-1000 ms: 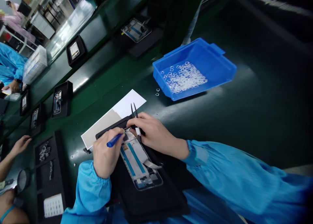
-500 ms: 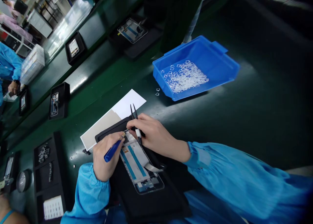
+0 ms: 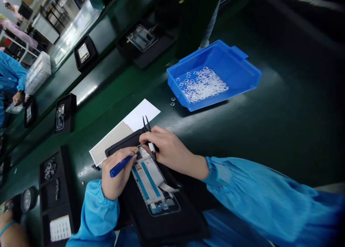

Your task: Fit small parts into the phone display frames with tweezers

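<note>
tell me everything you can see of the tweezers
The tweezers are dark and slim, seemingly metal, with two arms tapering to points that stand slightly apart; a white band sits lower down. They are held in the right hand, which partly hides them, tips pointing forward, away from the wearer, back end near the phone frame. Whether that end touches the frame is unclear.

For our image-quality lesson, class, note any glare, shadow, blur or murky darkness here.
Head view: pale glare streaks the glossy dark-green tabletop; head view: shadow falls beneath the blue plastic bin; head view: a co-worker's bare forearm, lower left, looks blurred; head view: the black tray under the pale, blue-striped phone frame sinks into darkness.
</note>
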`<action>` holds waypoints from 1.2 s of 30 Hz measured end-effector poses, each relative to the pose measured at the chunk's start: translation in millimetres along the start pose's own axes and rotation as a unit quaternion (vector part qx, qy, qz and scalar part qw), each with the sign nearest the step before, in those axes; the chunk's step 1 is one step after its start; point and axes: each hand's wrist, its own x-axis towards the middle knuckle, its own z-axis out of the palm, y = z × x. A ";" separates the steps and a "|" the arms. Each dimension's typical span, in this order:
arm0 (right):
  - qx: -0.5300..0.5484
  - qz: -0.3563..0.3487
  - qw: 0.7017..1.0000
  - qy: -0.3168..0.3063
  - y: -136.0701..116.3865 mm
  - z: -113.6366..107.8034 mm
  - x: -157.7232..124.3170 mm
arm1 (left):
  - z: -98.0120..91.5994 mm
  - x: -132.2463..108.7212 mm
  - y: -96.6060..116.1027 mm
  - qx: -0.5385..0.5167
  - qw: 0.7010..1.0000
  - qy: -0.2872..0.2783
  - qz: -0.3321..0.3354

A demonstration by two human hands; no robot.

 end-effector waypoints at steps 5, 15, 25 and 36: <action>0.002 0.003 1.000 -0.001 -0.3 0.3 -0.6 | 6.2 -6.8 -3.3 -0.066 0.994 0.060 -0.061; 0.006 0.006 1.000 0.008 -2.0 0.0 -0.4 | 2.9 -1.2 -3.7 -0.067 0.994 0.053 -0.063; -0.001 0.003 1.000 0.015 -1.9 0.3 -0.6 | 3.3 -2.6 -4.3 -0.065 0.995 0.046 -0.066; -0.012 0.004 1.000 0.020 -1.2 2.4 -1.6 | -13.8 20.9 4.6 -0.005 0.997 -0.055 -0.059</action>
